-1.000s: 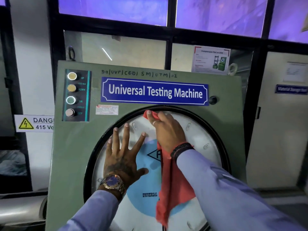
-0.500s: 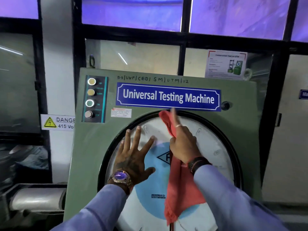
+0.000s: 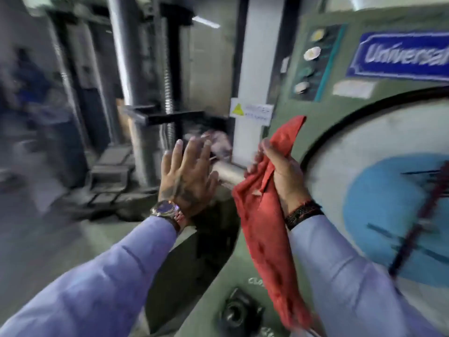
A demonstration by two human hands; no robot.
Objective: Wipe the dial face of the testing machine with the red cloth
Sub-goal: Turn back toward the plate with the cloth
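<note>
The frame is blurred by motion. The round dial face [image 3: 369, 152], white with a blue centre and a black rim, fills the right side on the green testing machine [image 3: 313, 110]. My right hand [image 3: 279, 166] grips the red cloth [image 3: 262, 215], which hangs down in front of the machine's left edge, off the dial. My left hand [image 3: 187, 176], with a watch on the wrist, is in the air left of the machine, fingers spread and holding nothing.
A blue "Universal" nameplate [image 3: 401, 57] and a column of buttons [image 3: 311, 64] sit on the panel above the dial. A black knob [image 3: 235, 312] is low on the machine. Steel columns and a screw rod [image 3: 170, 88] stand at the left, behind a yellow warning sign [image 3: 250, 113].
The view swung sharply left. Both hands came off the dial face; my right hand carried the red cloth away to the machine's left edge.
</note>
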